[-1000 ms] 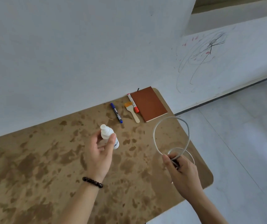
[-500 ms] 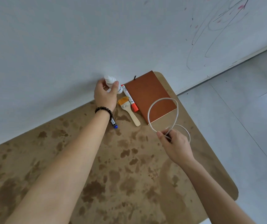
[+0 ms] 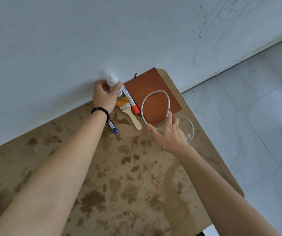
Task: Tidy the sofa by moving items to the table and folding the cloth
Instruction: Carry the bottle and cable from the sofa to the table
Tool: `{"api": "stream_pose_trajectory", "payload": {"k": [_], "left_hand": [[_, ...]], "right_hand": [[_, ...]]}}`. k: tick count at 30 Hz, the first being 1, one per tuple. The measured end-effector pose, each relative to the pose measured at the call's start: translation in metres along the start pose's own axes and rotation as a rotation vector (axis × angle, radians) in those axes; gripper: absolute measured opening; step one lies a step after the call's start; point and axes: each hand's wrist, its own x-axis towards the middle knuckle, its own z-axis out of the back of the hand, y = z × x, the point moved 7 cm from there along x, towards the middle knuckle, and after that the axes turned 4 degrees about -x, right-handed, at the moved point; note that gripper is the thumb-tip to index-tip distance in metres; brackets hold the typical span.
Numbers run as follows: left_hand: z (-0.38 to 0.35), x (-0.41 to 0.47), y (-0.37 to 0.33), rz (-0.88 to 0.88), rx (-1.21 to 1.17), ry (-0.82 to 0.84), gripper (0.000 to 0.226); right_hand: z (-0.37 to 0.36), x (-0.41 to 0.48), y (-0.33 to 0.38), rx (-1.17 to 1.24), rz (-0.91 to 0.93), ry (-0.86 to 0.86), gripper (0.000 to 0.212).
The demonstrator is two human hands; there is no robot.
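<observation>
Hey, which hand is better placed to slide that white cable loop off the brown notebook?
Right. The right hand rests on the cable loop over the notebook, while the left hand grips the white bottle by the wall.

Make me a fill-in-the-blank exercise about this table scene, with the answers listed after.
1. The left hand grips a ___ bottle beside the wall.
2. The right hand touches a cable looped over the ___ notebook.
3. The beaded bracelet is on the ___ wrist.
4. The marker beside that forearm has a ___ cap.
Answers: white; brown; left; blue.
</observation>
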Motion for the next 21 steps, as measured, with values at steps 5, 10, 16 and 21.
{"api": "stream_pose_trajectory", "payload": {"k": [5, 10, 16, 21], "left_hand": [[0.011, -0.014, -0.003, -0.021, 0.045, 0.025, 0.065], [0.047, -0.090, -0.007, -0.132, 0.032, 0.024, 0.050], [0.105, -0.264, -0.017, -0.166, -0.027, -0.008, 0.030], [0.139, -0.424, -0.004, -0.029, -0.220, -0.236, 0.034]], "right_hand": [[0.025, -0.025, 0.007, -0.012, 0.086, -0.056, 0.099], [0.043, -0.071, 0.000, -0.011, 0.238, -0.175, 0.057], [0.054, -0.162, -0.024, 0.108, 0.437, -0.191, 0.047], [0.058, -0.235, -0.058, 0.255, 0.623, -0.153, 0.033]]}}
